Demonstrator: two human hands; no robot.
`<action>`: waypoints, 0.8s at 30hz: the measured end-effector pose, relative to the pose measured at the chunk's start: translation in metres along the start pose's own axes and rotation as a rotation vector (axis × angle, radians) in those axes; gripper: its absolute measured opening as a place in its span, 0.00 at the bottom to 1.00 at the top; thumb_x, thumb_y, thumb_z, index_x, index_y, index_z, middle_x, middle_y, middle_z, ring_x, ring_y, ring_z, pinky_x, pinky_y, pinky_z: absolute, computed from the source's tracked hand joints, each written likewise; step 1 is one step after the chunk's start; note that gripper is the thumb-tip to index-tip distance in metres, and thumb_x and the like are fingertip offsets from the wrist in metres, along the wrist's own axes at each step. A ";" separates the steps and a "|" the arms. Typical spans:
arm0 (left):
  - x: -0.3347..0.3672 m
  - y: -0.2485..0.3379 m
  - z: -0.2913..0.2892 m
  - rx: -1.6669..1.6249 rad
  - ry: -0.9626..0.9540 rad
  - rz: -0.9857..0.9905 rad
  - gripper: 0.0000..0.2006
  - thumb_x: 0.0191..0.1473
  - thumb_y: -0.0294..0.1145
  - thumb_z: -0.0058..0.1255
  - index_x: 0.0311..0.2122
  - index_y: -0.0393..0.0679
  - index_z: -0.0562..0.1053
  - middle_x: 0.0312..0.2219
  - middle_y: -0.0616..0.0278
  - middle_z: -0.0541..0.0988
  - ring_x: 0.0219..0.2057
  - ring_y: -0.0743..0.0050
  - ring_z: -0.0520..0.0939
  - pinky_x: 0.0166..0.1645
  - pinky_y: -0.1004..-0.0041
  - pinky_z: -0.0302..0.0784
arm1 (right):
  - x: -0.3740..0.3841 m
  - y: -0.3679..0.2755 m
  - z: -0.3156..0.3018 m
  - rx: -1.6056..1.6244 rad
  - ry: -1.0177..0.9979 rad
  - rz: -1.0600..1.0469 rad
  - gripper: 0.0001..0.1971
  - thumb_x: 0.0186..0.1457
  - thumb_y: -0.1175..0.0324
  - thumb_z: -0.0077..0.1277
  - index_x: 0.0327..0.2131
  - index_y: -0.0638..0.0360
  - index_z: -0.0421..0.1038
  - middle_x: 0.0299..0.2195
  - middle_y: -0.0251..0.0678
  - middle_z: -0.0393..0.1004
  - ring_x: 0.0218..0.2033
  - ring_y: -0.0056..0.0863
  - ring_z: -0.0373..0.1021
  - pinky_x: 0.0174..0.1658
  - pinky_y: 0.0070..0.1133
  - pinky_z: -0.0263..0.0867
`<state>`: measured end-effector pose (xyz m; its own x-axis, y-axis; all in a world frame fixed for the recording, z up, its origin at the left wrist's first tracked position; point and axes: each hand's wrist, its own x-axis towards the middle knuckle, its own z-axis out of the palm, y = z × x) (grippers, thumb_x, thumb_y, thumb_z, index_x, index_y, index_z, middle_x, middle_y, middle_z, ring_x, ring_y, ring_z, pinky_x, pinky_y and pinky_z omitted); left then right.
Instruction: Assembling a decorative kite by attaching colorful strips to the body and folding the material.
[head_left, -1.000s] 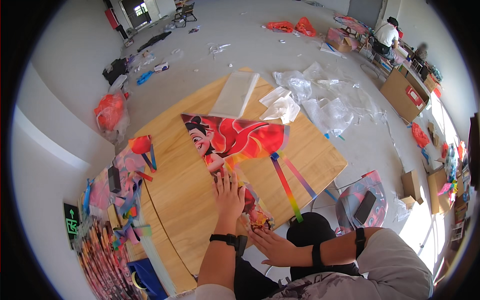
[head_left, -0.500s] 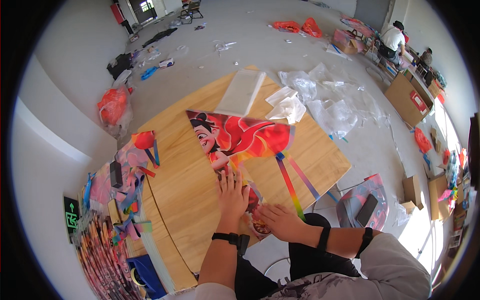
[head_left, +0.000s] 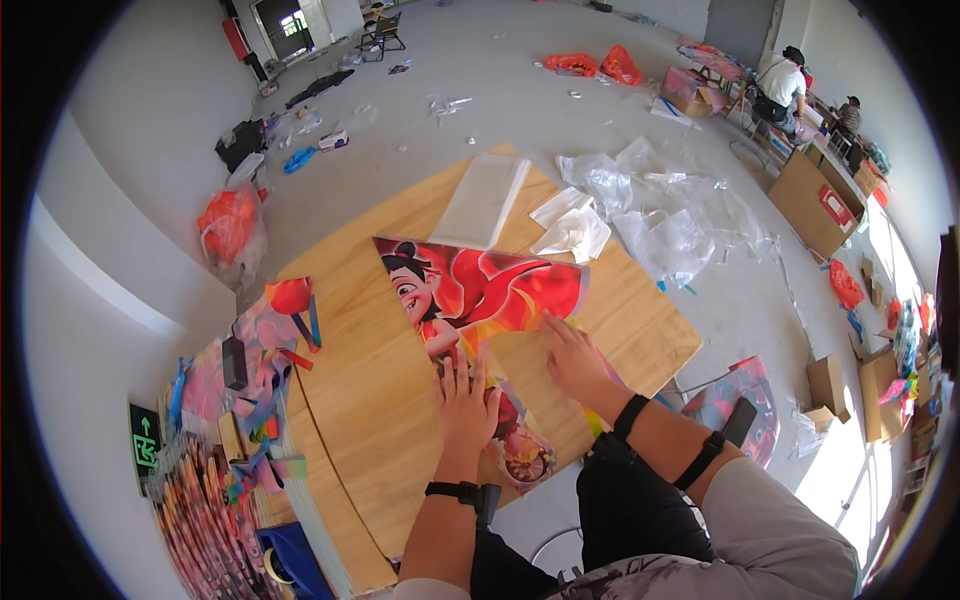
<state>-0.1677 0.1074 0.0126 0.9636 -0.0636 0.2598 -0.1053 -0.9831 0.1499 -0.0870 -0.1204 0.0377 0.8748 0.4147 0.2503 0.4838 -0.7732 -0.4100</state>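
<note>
A red printed sheet (head_left: 490, 290) with a cartoon figure, looking like a folded kite, lies flat on the wooden table (head_left: 360, 370). My left hand (head_left: 466, 408) rests flat with fingers spread on its narrow lower part, where a wheel pattern (head_left: 528, 462) shows below. My right hand (head_left: 578, 362) is open, fingers stretched out at the sheet's lower right edge. Its palm and forearm hide most of the rainbow ribbon tails; a yellow bit of ribbon (head_left: 596, 424) shows beneath the wrist. Neither hand grips anything.
A clear plastic packet (head_left: 482, 200) and white crumpled wrapping (head_left: 572, 225) lie at the table's far side. On the left are a stack of printed sheets (head_left: 215, 510), coloured ribbons (head_left: 262, 400) and a blue tape dispenser (head_left: 295, 560). Plastic film (head_left: 670, 235) covers floor beyond; people sit far right.
My right hand has moved up and right, from the sheet's lower end to its right edge, over the ribbons. The left hand stays on the sheet. The view has shifted slightly.
</note>
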 end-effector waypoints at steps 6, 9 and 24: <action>0.000 0.003 0.000 0.001 -0.014 -0.009 0.32 0.64 0.52 0.41 0.70 0.52 0.58 0.70 0.51 0.56 0.71 0.44 0.54 0.73 0.44 0.42 | 0.042 0.067 0.002 -0.212 0.058 0.113 0.28 0.60 0.65 0.48 0.64 0.57 0.62 0.67 0.42 0.60 0.66 0.40 0.59 0.65 0.39 0.55; 0.000 0.001 0.000 0.013 -0.026 -0.005 0.33 0.65 0.53 0.41 0.71 0.52 0.57 0.70 0.51 0.56 0.71 0.44 0.54 0.73 0.44 0.42 | 0.048 0.074 -0.002 -0.219 0.013 0.142 0.25 0.61 0.61 0.49 0.61 0.55 0.66 0.66 0.39 0.63 0.66 0.37 0.60 0.64 0.37 0.56; -0.011 0.004 -0.005 0.014 -0.091 0.082 0.34 0.65 0.50 0.42 0.70 0.42 0.56 0.71 0.52 0.54 0.72 0.48 0.52 0.73 0.46 0.43 | 0.049 0.073 0.000 -0.319 0.033 0.090 0.27 0.58 0.54 0.54 0.58 0.55 0.68 0.63 0.36 0.66 0.64 0.34 0.61 0.59 0.37 0.61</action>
<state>-0.1796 0.1052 0.0146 0.9702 -0.1590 0.1828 -0.1822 -0.9762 0.1178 -0.0091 -0.1571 0.0202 0.9099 0.3264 0.2561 0.3684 -0.9194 -0.1373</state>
